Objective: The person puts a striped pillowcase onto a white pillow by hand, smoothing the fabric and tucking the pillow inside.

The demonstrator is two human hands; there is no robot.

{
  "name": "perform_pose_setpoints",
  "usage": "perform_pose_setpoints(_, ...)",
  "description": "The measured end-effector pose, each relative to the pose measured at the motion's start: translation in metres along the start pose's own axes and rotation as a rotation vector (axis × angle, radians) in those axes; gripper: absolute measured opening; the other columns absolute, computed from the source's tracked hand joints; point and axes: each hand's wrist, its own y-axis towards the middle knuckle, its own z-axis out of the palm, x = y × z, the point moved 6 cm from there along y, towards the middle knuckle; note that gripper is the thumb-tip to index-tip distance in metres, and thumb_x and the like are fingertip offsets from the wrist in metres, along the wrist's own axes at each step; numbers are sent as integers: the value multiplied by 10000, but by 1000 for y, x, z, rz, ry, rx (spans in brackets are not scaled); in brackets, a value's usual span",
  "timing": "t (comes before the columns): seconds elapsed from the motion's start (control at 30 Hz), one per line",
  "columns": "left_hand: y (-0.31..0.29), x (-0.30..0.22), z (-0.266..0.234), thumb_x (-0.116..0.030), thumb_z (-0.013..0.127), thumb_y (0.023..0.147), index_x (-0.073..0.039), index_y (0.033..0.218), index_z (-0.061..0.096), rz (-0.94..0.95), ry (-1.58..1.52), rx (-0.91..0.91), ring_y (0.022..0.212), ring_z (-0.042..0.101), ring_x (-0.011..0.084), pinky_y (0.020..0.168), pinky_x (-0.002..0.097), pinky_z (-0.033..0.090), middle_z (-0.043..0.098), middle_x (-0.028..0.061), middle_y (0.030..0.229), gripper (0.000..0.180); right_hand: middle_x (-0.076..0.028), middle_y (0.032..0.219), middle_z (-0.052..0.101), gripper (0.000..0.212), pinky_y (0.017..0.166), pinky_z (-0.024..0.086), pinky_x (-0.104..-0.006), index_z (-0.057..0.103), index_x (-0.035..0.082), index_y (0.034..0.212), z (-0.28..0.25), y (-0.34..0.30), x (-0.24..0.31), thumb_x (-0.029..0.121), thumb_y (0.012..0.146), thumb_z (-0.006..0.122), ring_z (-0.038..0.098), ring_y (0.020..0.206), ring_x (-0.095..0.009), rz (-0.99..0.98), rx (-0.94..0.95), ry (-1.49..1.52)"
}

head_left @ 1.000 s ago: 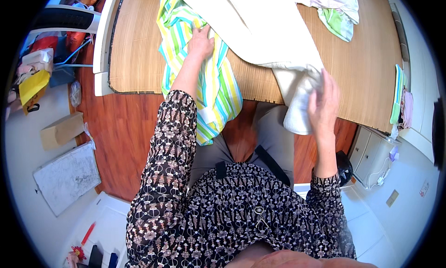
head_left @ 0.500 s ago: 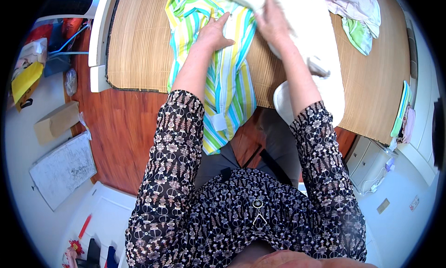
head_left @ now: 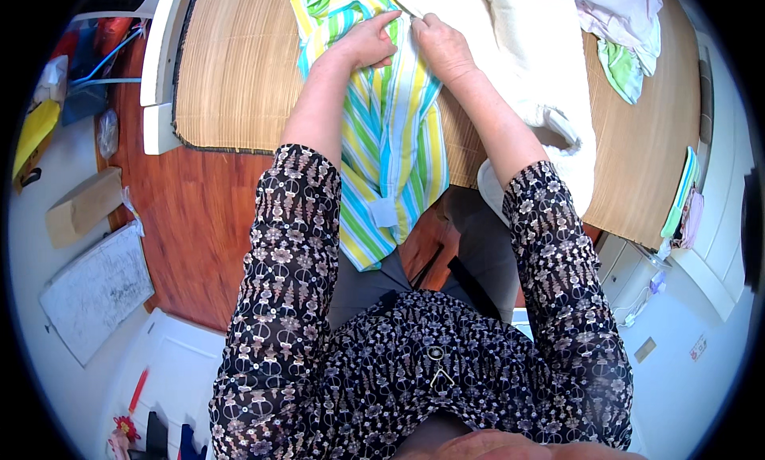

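Note:
A cloth striped in yellow, green, turquoise and white [head_left: 398, 141] lies lengthwise over the table's near edge, and its lower end with a white label hangs toward my lap. My left hand [head_left: 366, 43] is closed on the upper part of this cloth, index finger stretched toward the right hand. Just to its right, my right hand [head_left: 441, 47] pinches the cloth's upper edge, where it meets a white fabric piece [head_left: 542, 54]. That thick, soft white piece spreads along the right side, with a rolled, opening-like fold near its lower end. What lies under my fingertips is hidden.
A bamboo-slat mat [head_left: 231, 70] covers the table. Pale pink and green clothes [head_left: 625, 62] lie at the far right. Small folded cloths [head_left: 681, 197] hang at the right edge. A cardboard box [head_left: 84, 205] and a yellow bag [head_left: 36, 141] are at the left.
My right hand has come left off the white fabric to the striped cloth's edge, beside my left hand. My left hand's spread fingers have closed. The white fabric has settled flatter.

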Motion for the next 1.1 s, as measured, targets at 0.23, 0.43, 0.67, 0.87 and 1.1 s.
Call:
perform_pose_setpoints(0.23, -2, -2, 1, -78, 377, 913, -204, 1430, 372, -95, -260, 34, 623, 635, 150, 558, 256, 537, 587, 52, 780, 532, -121, 883, 561, 121, 635, 560, -367, 552, 10, 908, 12, 5, 7, 61, 799, 543, 654, 786, -276, -74, 36, -121)
perform_pose_setpoints(0.43, -2, -6, 4, -229, 445, 961, -192, 1424, 380, -105, -294, 37, 659, 619, 118, 589, 236, 526, 564, 24, 777, 470, -145, 848, 611, 115, 632, 561, -373, 604, 11, 873, 3, 19, 6, 75, 794, 552, 671, 763, -294, -16, 104, -104)
perform_pose_setpoints(0.67, 0, -4, 4, -299, 451, 965, -168, 1379, 438, -126, -305, 16, 672, 639, 116, 572, 224, 513, 575, 13, 801, 434, -156, 847, 665, 136, 636, 557, -378, 637, 22, 878, -13, 32, 19, 76, 786, 553, 674, 756, -281, -29, 278, 15)
perform_pose_setpoints(0.87, -2, 1, 2, -318, 435, 978, -138, 1321, 478, -118, -307, 1, 698, 661, 126, 562, 213, 509, 591, 19, 824, 389, -164, 777, 657, 147, 715, 508, -396, 670, 80, 787, 4, 36, 11, 117, 777, 528, 644, 779, -309, -140, 117, 259)
perform_pose_setpoints(1.1, -2, 5, 2, -318, 420, 984, -106, 1269, 498, -142, -328, -12, 694, 667, 133, 570, 214, 517, 607, 28, 831, 363, -152, 742, 667, 169, 673, 523, -404, 678, 77, 699, 30, 46, 9, 110, 786, 536, 663, 739, -299, 98, 213, 135)
